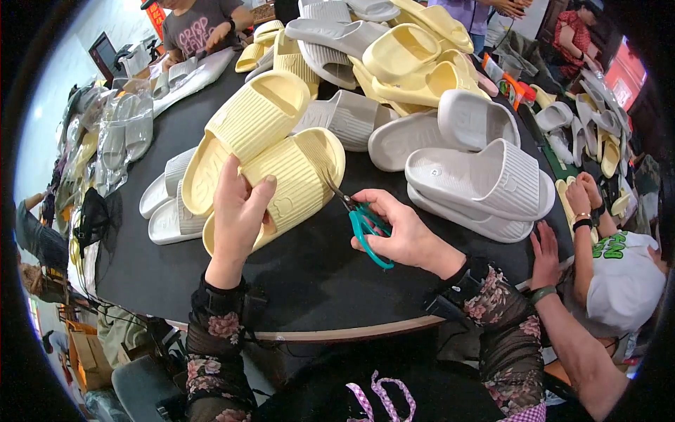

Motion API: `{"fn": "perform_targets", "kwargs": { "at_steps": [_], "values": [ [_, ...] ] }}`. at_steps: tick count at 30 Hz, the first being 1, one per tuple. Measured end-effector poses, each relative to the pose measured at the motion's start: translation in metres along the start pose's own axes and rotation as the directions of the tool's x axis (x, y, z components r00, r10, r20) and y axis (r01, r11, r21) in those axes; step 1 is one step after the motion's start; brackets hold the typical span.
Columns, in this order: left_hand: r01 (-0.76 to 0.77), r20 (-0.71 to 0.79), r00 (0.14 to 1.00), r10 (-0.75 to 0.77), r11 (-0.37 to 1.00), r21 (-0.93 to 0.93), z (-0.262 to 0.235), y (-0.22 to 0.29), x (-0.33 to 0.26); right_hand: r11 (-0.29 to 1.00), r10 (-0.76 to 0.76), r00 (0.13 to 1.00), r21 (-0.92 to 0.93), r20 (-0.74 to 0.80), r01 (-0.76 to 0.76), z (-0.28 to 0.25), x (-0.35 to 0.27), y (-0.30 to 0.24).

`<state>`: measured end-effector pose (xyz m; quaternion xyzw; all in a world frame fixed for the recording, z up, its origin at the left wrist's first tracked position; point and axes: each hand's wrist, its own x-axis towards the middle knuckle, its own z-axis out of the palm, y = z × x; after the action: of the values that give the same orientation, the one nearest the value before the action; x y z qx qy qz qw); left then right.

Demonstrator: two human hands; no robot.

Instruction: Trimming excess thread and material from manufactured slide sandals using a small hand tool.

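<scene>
A pair of yellow slide slippers (295, 172) is tilted up above the black table, with my left hand (238, 211) closed on them at their inner edges. Teal-handled scissors (367, 232) are in my right hand (402, 232), its fingers around the handles. The metal blades reach to the ribbed strap of the right-hand slipper, near its outer edge. Whether the blades touch anything there is too small to tell. Beside my left hand, a grey slipper pair (172, 211) lies partly behind the yellow ones. Stacked grey slippers (478, 183) rest beyond my right hand.
A heap of yellow and grey slippers (401, 56) covers the far middle of the black table (309, 302). Bagged slippers (123, 133) lie at the left edge. Another person's hand (545, 257) rests on the right edge, and co-workers (612, 271) handle slippers on both sides.
</scene>
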<state>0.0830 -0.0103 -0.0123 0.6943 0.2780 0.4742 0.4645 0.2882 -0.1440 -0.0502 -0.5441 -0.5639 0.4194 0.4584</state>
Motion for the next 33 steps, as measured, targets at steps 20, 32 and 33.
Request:
{"fn": "perform_targets", "kwargs": {
  "at_steps": [20,32,33],
  "values": [
    [0.095,0.184,0.980,-0.077,0.992,-0.088,0.008,0.000,-0.008,0.999,-0.052,0.997,0.011,-0.054,0.053,0.001,0.001,0.004],
    [0.206,0.222,0.956,-0.191,0.978,-0.043,0.011,0.002,-0.011,0.999,-0.045,0.998,0.026,-0.053,0.046,0.000,0.002,0.009],
    [0.213,0.225,0.953,-0.201,0.977,-0.030,0.012,0.004,-0.011,0.998,-0.044,0.998,0.032,-0.053,0.046,-0.001,0.002,0.008]
  ]
}}
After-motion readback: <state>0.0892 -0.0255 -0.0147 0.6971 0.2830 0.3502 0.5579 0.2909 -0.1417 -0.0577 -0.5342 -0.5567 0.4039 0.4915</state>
